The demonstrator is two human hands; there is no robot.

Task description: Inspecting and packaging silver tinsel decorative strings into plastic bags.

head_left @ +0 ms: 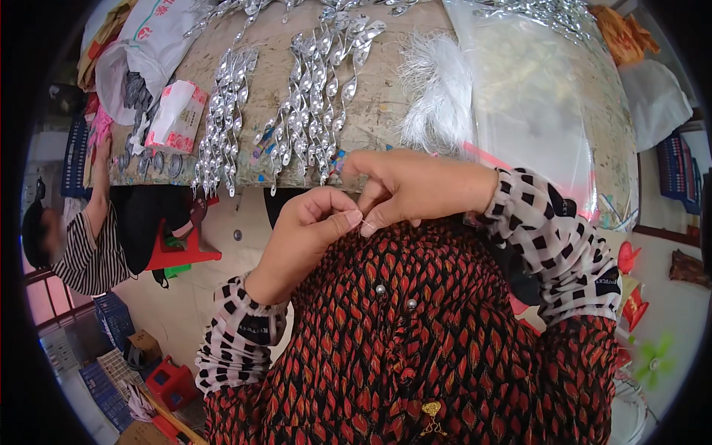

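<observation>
My left hand [308, 226] and my right hand [423, 182] meet in front of my chest, just off the table's near edge. Thumb and forefinger of each are pinched together, the fingertips almost touching. Between them shows a short bit of fine pale thread [366, 223]; its ends are hidden by the fingers. Beyond the hands, twisted silver spiral strips [315, 104] lie in a bunch on the table, their lower ends at its edge. A second bunch of silver spirals [226, 111] is to the left. Behind my right hand rests a loose bundle of white threads [437, 96].
Clear plastic bags [530, 96] cover the table's right side. A tissue pack [178, 115] and a white sack [152, 41] are at the left. Another person in a striped shirt [93, 248] sits at the left near a red stool [178, 248].
</observation>
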